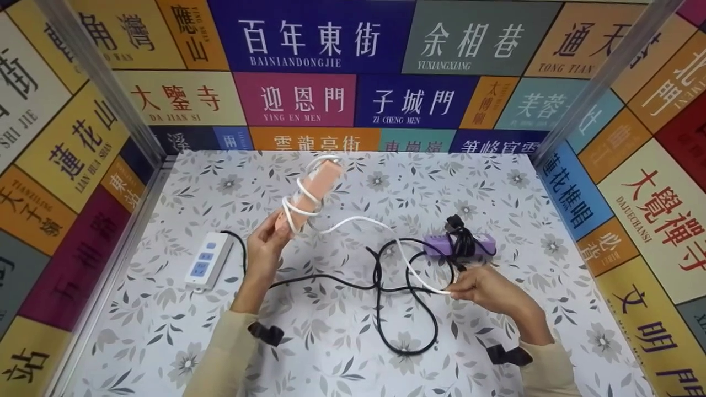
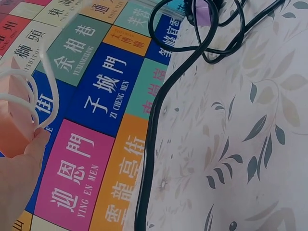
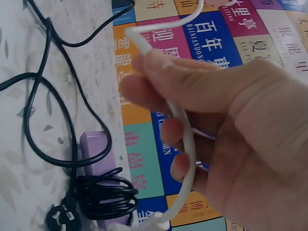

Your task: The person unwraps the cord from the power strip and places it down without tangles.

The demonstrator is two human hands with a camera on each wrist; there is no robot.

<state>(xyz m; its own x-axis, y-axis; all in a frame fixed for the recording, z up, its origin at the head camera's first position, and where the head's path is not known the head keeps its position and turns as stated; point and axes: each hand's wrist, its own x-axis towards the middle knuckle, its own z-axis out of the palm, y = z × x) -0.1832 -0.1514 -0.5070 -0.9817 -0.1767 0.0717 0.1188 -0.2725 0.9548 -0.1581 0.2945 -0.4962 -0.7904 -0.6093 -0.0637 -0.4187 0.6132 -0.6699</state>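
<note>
In the head view my left hand (image 1: 265, 251) holds the lower end of a peach-coloured power strip (image 1: 325, 179), raised above the table and tilted up to the right. Several loose turns of white cord (image 1: 361, 219) wrap round it; its sockets do not show. From the strip the cord sags across to my right hand (image 1: 492, 289), which pinches it between thumb and fingers. The right wrist view shows the cord (image 3: 189, 149) running down past the curled fingers to a white end piece, partly cut off at the bottom edge.
A white power strip (image 1: 208, 260) with blue sockets lies at left. Its black cord (image 1: 408, 352) loops loosely across the middle. Behind my right hand sits a purple power strip (image 1: 436, 245) with a bundled black cord (image 1: 463, 242). Printed panels (image 1: 300, 99) wall the table's back and sides.
</note>
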